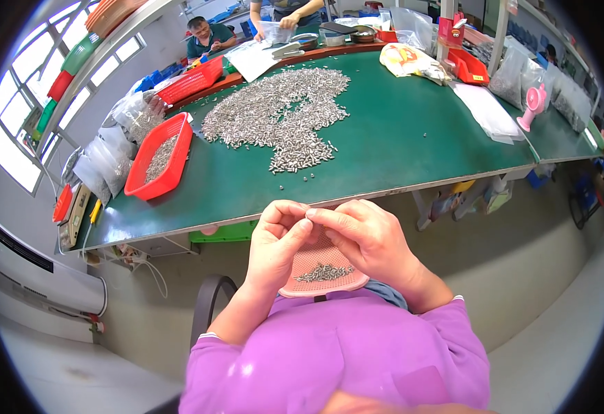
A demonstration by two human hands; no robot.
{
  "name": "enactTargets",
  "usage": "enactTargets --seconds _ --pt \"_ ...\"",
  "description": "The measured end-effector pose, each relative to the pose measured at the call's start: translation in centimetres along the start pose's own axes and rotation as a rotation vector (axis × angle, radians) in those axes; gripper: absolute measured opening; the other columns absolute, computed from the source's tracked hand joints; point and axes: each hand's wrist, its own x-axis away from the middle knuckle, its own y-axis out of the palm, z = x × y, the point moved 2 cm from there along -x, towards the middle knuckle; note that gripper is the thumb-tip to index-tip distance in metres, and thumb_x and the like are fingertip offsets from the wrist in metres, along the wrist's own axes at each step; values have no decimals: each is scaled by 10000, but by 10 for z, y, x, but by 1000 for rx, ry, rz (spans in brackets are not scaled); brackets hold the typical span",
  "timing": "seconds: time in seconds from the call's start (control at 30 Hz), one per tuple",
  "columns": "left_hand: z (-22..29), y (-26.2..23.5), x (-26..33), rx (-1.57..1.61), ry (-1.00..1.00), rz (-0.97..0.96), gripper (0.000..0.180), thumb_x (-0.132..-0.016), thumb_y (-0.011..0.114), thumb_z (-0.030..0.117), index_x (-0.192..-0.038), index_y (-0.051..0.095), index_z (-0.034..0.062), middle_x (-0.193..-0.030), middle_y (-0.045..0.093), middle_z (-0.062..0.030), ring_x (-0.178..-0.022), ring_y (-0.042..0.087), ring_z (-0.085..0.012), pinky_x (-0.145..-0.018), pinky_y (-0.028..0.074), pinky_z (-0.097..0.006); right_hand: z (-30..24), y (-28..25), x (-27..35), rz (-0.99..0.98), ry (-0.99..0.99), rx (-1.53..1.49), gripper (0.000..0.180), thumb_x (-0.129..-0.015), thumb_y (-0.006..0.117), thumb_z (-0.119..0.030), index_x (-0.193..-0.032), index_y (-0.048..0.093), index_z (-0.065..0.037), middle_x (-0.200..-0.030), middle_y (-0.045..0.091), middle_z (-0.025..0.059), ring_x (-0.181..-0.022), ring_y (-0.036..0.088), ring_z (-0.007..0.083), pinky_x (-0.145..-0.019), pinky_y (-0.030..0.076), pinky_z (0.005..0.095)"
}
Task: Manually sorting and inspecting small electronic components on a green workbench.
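Note:
My left hand (274, 241) and my right hand (371, 238) meet fingertip to fingertip just in front of the table's near edge. Thumbs and forefingers are pinched together, and whatever sits between them is too small and too covered to name. Below the hands a pink mesh basket (295, 268) rests on my lap, holding a small heap of short metal pins (324, 273). Ahead, a large spread of similar small silvery metal parts (274, 110) covers the middle of the green tabletop (391, 131). A few loose pieces (305, 178) lie nearer to me.
A red tray (136, 176) of small parts stands at left, beside clear bags (102, 162) of parts. White sheets (488, 110), a pink fan (534, 107) and a red bin (467, 65) are at right. Two people (209, 38) work across the table.

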Motion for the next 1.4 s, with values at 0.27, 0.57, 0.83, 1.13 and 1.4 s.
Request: enactTargets --seconds 0.27,0.57,0.83,1.13,1.4 --pt "1 -4 1 -14 -12 2 178 -951 633 -5 -1104 563 51 -1083 643 -77 -903 646 -137 -803 549 -263 -3 -1 -2 6 9 -18 425 -815 694 -3 -1216 686 -146 -845 662 47 -744 639 241 -628 526 359" --pt "-2 -9 -1 91 -61 -18 193 -937 656 2 -1106 575 52 -1058 637 -68 -834 607 -119 -733 509 -244 1 1 0 0 -6 -72 482 -815 680 -60 -1280 642 -183 -866 632 37 -807 648 251 -701 538 366" --pt "-5 -13 -3 120 -83 -55 203 -933 662 -6 -1112 580 42 -1018 642 -48 -879 623 -85 -788 529 -218 3 1 -2 -1 13 -87 437 -827 680 -66 -1250 653 -172 -885 646 43 -821 659 261 -705 542 375" --pt "-8 -17 -6 268 -186 -62 176 -962 646 39 -1125 582 49 -1051 672 -72 -939 667 -151 -835 569 -280 9 -11 -4 69 68 -57 344 -879 665 -69 -1213 671 -152 -886 664 58 -791 645 259 -707 540 382" --pt "-11 -16 -10 327 -231 -45 197 -996 606 84 -1191 574 84 -1051 652 -59 -923 644 -154 -810 558 -284 36 -60 1 320 342 173 315 -956 617 -105 -1261 656 -177 -874 633 98 -756 613 258 -690 492 367"
